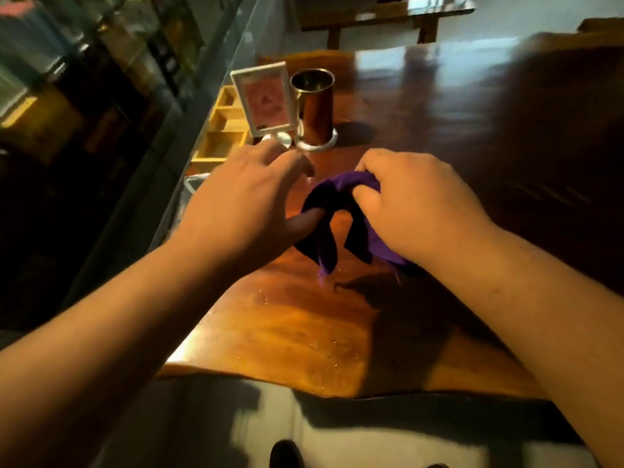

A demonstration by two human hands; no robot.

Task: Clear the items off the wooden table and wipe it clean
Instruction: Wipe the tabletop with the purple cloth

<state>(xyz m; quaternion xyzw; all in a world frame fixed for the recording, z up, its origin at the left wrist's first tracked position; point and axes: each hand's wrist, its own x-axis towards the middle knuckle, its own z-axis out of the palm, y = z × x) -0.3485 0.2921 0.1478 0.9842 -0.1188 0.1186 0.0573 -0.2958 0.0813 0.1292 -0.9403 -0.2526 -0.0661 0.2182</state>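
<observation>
A purple cloth (329, 228) hangs just above the glossy wooden table (304, 332), bunched between my two hands. My right hand (415, 211) grips its upper right part. My left hand (243, 204) pinches the cloth's left fold with the thumb, the other fingers spread above. Behind the hands a shiny metal cup (315, 109) stands upright on the table. A white framed sign (265, 99) on a clear base stands to its left. Small water drops dot the wood near the cloth's lower tip.
A yellow wooden compartment box (224, 130) lies along the table's left edge by a glass wall (189, 106). Another wooden table (388, 11) stands at the back. The near table edge is wavy, with pale floor (202, 427) and a dark shoe below.
</observation>
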